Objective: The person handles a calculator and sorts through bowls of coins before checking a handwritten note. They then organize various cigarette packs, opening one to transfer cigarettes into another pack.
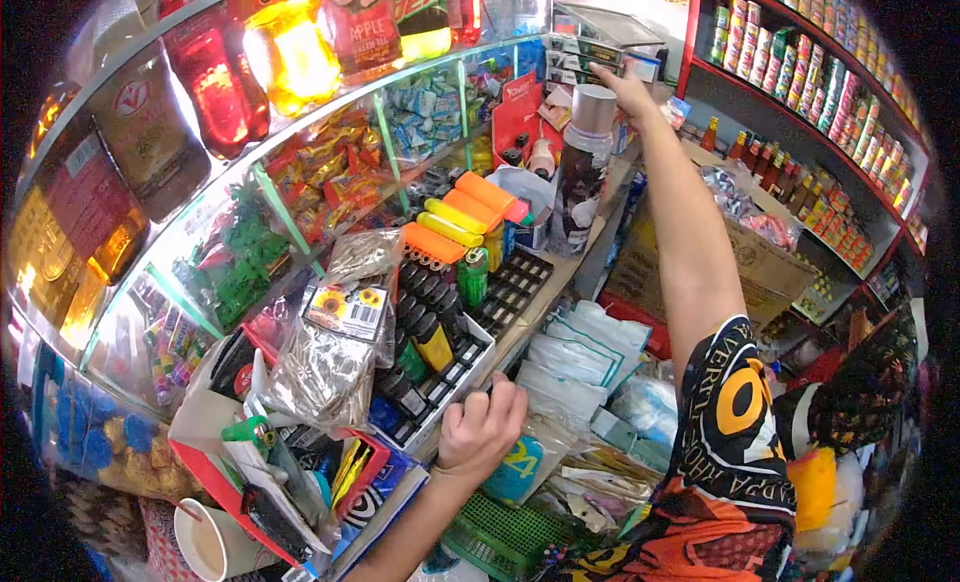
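My left hand point(482, 427) is curled into a loose fist at the front edge of the counter, beside a white tray point(455, 390) of dark bottles. Whether anything is inside its fingers is hidden. My right hand point(626, 90) reaches far forward with the arm outstretched, its fingers at a stack of small boxes and containers point(590, 58) near the back. What it grips, if anything, is too small to tell. Just below that hand stands a clear jar point(586, 147) with a silver lid. Orange and yellow highlighters point(460, 217) lie beyond the tray.
Glass candy bins point(330, 167) curve along the left, with bottles point(285, 47) above. A paper cup point(215, 544) stands at lower left. Cans point(800, 72) fill red-edged shelves at right. Plastic packs point(580, 352) and a green basket point(505, 537) lie below the counter.
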Motion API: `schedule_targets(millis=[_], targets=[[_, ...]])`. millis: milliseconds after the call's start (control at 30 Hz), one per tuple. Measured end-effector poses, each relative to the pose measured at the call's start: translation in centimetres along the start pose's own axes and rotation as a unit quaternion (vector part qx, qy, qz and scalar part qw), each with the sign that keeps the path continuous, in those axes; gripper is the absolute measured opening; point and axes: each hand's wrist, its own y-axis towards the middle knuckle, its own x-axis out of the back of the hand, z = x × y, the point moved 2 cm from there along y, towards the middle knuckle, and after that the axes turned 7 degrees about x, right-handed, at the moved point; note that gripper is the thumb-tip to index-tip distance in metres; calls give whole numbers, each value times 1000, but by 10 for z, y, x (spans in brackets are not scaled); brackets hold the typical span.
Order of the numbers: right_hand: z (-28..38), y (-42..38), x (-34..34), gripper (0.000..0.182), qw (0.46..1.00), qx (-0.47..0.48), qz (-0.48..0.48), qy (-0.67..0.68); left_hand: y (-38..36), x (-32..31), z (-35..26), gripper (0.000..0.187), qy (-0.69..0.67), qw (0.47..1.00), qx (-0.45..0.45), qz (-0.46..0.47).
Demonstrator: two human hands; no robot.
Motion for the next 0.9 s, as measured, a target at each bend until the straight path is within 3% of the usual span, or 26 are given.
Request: schedule_targets(millis=[67, 133, 200, 333, 367, 400, 533, 700, 867, 900], targets=[[-20, 13, -7, 119, 995, 2, -91, -49, -1, 0, 0, 4, 0, 1000, 1, 1], [-18, 7, -19, 123, 990, -36, -133, -23, 0, 0, 1, 5, -10, 1000, -3, -4], [-10, -5, -26, 123, 969, -59, -240, 14, 0, -1, 1, 6, 0, 1000, -6, -11], [6, -1, -39, 120, 971, -111, -211, 12, 2, 0, -1, 5, -15, 1000, 5, 5], [6, -4, -37, 109, 969, -117, -218, 19, 3, 1, 0, 5, -22, 1000, 8, 15], [2, -2, -34, 109, 969, -115, -220, 18, 3, 1, 0, 5, -23, 1000, 7, 13], [5, -13, -25, 60, 952, -37, -227, -202, 2, 2, -1, 5, -36, 999, 11, 12], [5, -12, -35, 61, 930, -105, -252, -245, 4, 1, 0, 6, -42, 999, 18, 14], [-9, -7, -32, 71, 926, -95, -219, -293, 4, 1, 0, 5, -47, 999, 20, 1], [-21, 2, -30, 74, 944, -46, -204, -255, 3, 0, -1, 5, -47, 999, 21, 2]])
